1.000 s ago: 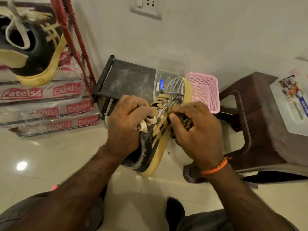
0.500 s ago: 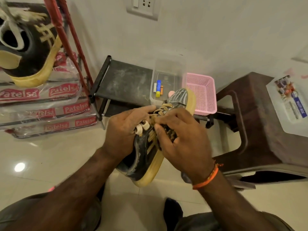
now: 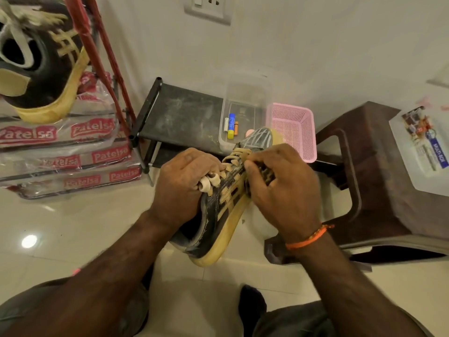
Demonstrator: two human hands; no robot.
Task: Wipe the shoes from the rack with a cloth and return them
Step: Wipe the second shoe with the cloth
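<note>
Fingers of the left hand (image 3: pixel 181 184) curl around the black shoe (image 3: pixel 218 215), held above the floor; the right hand (image 3: pixel 283 190) pinches a dark cloth (image 3: pixel 263 175) against its side, before the low rack (image 3: pixel 179 115).

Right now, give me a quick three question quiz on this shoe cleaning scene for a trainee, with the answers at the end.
1. True or false: the shoe being wiped rests flat on the floor.
2. Which hand presses the cloth against the shoe's side? A) left hand B) right hand C) neither
3. Fill in: the pink basket sits to the right of the clear ______ that holds a glue stick.

Key:
1. False; both hands hold it up above the floor, toe pointing away.
2. B; the left hand grips the shoe by its laces and tongue.
3. Container.
</note>
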